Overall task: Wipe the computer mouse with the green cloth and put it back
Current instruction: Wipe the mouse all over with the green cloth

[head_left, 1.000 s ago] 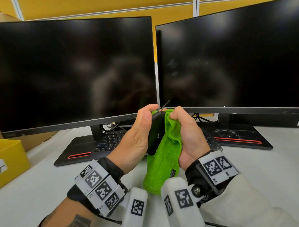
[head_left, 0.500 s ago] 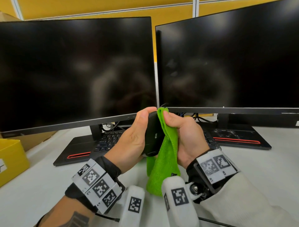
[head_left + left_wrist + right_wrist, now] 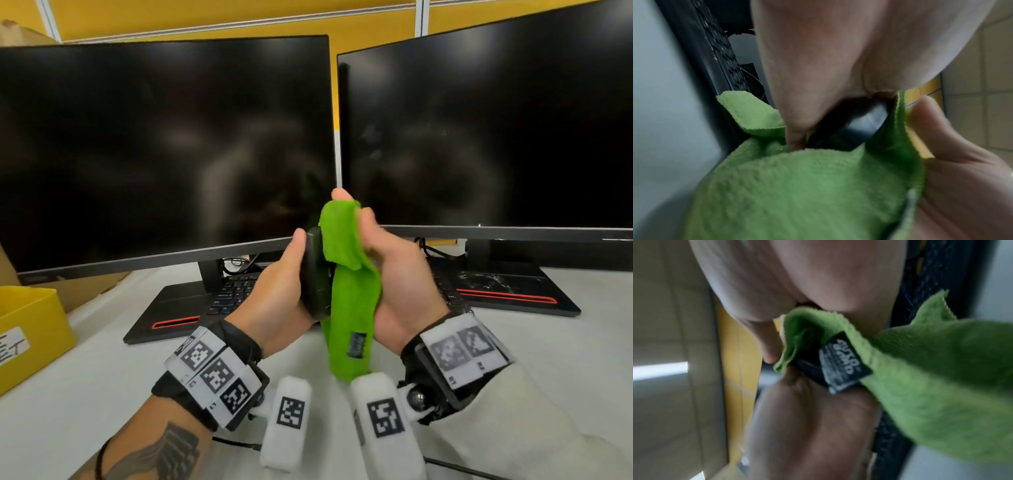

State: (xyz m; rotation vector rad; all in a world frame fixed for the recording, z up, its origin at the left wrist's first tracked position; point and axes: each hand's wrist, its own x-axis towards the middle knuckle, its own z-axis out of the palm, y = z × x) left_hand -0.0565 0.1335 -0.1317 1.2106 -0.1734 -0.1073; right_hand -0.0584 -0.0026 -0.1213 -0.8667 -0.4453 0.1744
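Observation:
My left hand (image 3: 284, 284) grips a black computer mouse (image 3: 313, 274) upright, above the desk in front of the two monitors. My right hand (image 3: 387, 274) holds the green cloth (image 3: 349, 291) pressed against the mouse's right side, its top fold pushed up over the mouse's upper end. The cloth's tail hangs down between my wrists and carries a black label (image 3: 356, 344). In the left wrist view the mouse (image 3: 855, 126) shows between my palm and the cloth (image 3: 807, 186). The right wrist view shows the cloth (image 3: 931, 366) and its label (image 3: 844, 363) close up, blurred.
Two dark monitors (image 3: 164, 150) (image 3: 496, 130) stand side by side at the back. A black keyboard (image 3: 233, 291) lies under the left one, and black stand bases with red stripes (image 3: 507, 298) rest on the white desk (image 3: 85, 370). A yellow box (image 3: 27, 335) sits at the left edge.
My right hand has slid the cloth upward along the mouse, from bunched at its side to reaching over its top. The left hand has kept hold of the mouse and risen slightly.

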